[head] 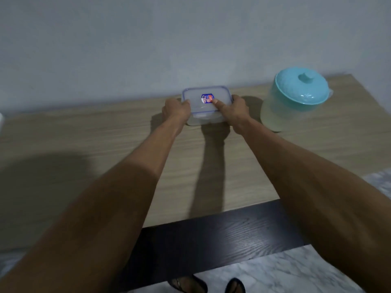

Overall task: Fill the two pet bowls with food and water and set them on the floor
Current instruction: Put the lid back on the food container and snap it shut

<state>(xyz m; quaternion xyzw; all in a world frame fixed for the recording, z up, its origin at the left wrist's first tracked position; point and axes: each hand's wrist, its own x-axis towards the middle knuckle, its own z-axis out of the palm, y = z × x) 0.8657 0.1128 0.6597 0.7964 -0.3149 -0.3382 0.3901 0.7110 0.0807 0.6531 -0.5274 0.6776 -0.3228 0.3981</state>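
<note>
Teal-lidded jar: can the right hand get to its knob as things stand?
Probably yes. The teal-lidded jar stands just right of the right hand, with bare table between and nothing over the knob. But the hand is now gripping the clear container and must let go first.

Light wood-grain table point(88, 144) with a dark front edge, pushed up against the wall. Sitting on it: a clear rectangular container point(206, 105) with a blue-trimmed lid (sticker on top) near the back, and off to its right a translucent round tub point(294, 102) with a teal lid.
</note>
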